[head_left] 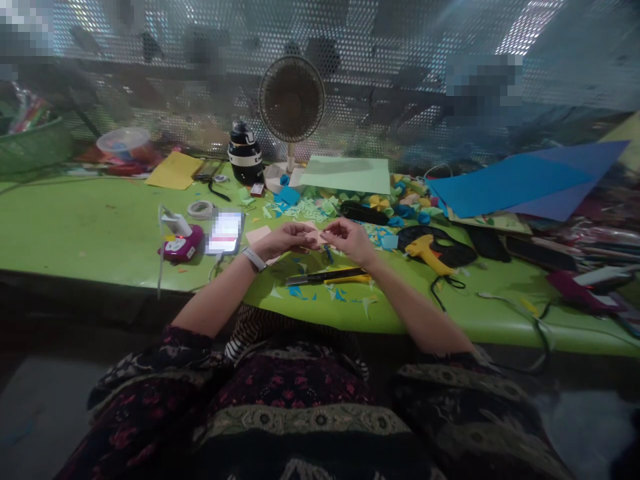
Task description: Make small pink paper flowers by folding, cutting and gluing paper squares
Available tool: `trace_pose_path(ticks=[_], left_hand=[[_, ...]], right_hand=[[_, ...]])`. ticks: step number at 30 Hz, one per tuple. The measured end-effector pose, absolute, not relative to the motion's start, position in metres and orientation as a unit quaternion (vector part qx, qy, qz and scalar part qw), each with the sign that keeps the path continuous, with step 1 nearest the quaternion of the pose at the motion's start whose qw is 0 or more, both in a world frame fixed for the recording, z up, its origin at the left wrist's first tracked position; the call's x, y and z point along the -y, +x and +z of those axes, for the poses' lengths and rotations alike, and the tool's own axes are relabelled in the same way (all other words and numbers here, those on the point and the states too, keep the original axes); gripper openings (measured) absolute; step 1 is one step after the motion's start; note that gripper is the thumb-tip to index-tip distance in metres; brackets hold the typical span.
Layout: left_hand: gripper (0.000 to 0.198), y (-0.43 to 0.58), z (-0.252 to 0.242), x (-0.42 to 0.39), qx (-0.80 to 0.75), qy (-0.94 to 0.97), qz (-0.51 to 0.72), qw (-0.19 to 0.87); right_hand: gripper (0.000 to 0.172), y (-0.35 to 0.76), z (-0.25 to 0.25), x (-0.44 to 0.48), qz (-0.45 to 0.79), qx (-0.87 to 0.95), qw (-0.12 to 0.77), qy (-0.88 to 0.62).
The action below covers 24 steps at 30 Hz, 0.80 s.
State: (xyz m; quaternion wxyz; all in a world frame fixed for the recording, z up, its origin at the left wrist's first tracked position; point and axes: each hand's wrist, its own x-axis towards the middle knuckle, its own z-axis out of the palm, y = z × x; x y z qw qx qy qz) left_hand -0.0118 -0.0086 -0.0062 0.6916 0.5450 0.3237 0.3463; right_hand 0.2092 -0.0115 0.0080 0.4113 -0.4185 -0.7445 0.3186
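Observation:
Between my two hands is a small piece of pale pink paper (316,237), gripped by the fingertips of both. My left hand (286,241), with a white band on the wrist, pinches it from the left. From the right, my right hand (349,239) pinches its other edge. A larger pale pink sheet (257,234) lies on the table beside my left hand. Just below the hands rest a black cutter knife (320,277) and a yellow-handled tool (345,277), among blue, yellow and white paper scraps.
Behind my hands lie heaps of cut paper pieces (305,207) and a black pouch (363,213). A fan (291,100) and a black bottle (245,157) stand farther back. A phone (225,233) lies left; a yellow glue gun (429,254) and its cord lie right.

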Motion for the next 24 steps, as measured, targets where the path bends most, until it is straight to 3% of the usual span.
trace_pose_path(ticks=[24], left_hand=[[0.037, -0.0112, -0.0019, 0.0101, -0.328, 0.551, 0.34, 0.688]], right_hand=[[0.033, 0.2102, 0.007, 0.0099, 0.322, 0.744, 0.408, -0.42]])
